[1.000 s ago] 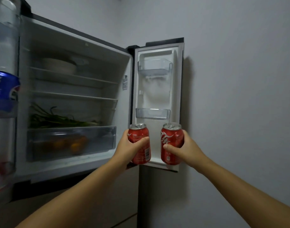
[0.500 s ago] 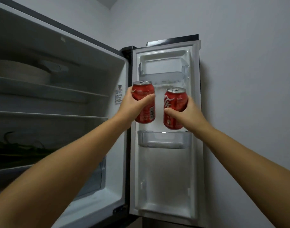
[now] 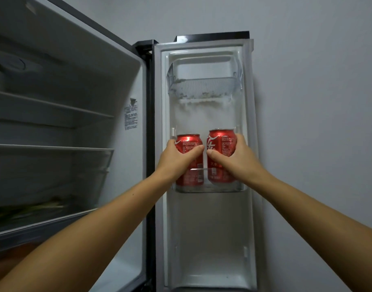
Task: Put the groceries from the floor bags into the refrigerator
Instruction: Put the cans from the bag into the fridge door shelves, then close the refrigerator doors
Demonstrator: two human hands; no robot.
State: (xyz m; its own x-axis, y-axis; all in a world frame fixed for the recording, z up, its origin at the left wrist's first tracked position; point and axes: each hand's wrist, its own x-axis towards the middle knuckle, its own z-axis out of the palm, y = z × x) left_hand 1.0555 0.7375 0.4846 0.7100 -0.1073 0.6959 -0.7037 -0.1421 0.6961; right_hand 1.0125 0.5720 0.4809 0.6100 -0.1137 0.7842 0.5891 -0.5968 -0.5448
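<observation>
Groceries going in: 2 red cola cans reach the middle door bin (image 3: 208, 187).
Left hand (image 3: 176, 159) grips the left can (image 3: 191, 171), right hand (image 3: 237, 161) grips the right can (image 3: 221, 152), both low in the bin (not yet released); floor bags are out of view.

A plain pale grey wall (image 3: 317, 102) fills the right side and continues above the appliance. A second wall (image 3: 121, 15) of the same finish meets it at a vertical corner, upper centre. Both surfaces are smooth and undecorated. Lighting is dim and cool, with a soft shadow on the wall beside the open door.
</observation>
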